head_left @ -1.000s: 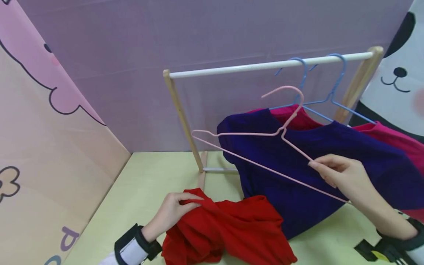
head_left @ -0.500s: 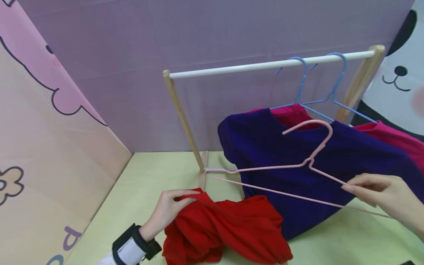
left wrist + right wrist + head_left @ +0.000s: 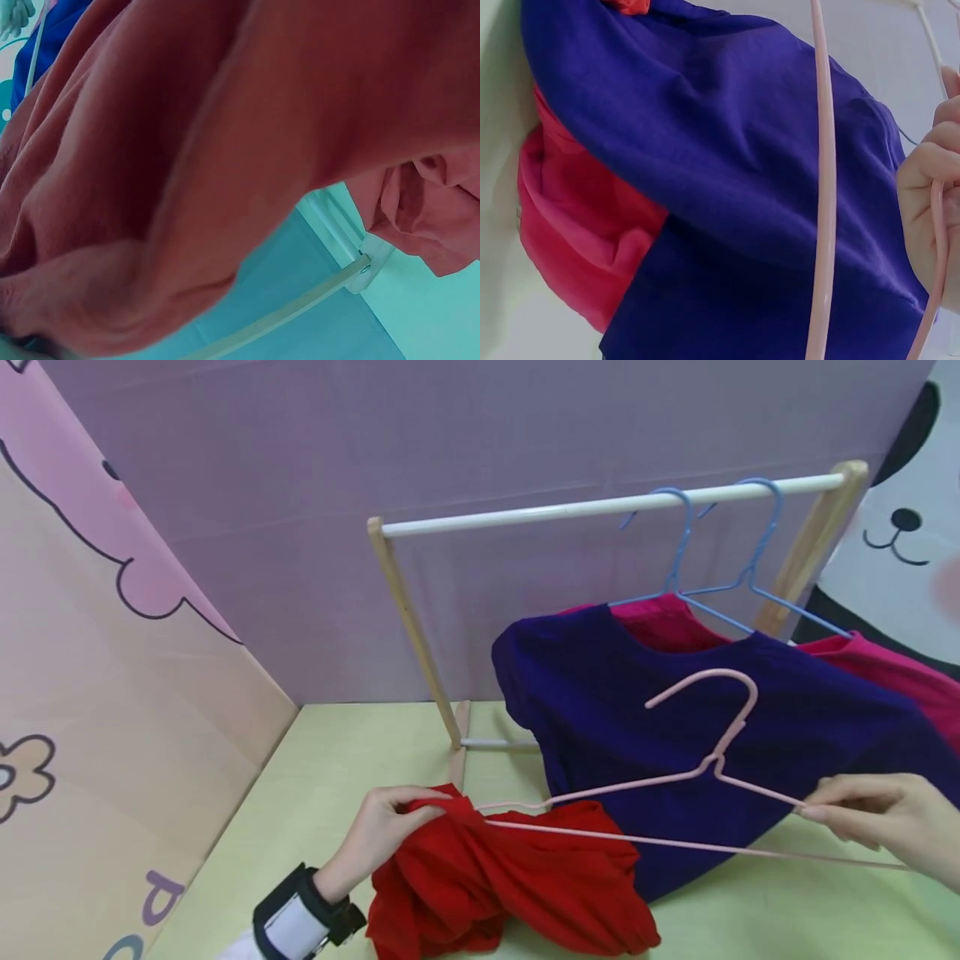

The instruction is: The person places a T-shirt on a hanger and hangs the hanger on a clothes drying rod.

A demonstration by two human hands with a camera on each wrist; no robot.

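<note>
My left hand [image 3: 386, 827] pinches the upper edge of a crumpled red garment [image 3: 525, 885] between thumb and fingers. In the left wrist view its cloth [image 3: 225, 150] fills most of the picture and hides nearly all of that hand. At the right, my right hand [image 3: 888, 818] grips one sloping arm of a pink clothes hanger [image 3: 729, 741], hook up. The hanger's far left end reaches the red garment's pinched edge; I cannot tell whether it is inside the cloth. In the right wrist view the hanger's long bar [image 3: 825, 180] crosses in front of dark blue cloth.
Behind stands a wooden rack with a white rail [image 3: 525, 518]. Two blue hangers [image 3: 682, 543] hang on its right part, with a dark blue shirt [image 3: 585, 693] and pink cloth [image 3: 885, 668]. Printed panels surround the pale yellow tabletop [image 3: 345, 752].
My right hand has moved right and down with the pink hanger, bringing its left end from in front of the rack down to the red garment. My left hand has stayed nearly still.
</note>
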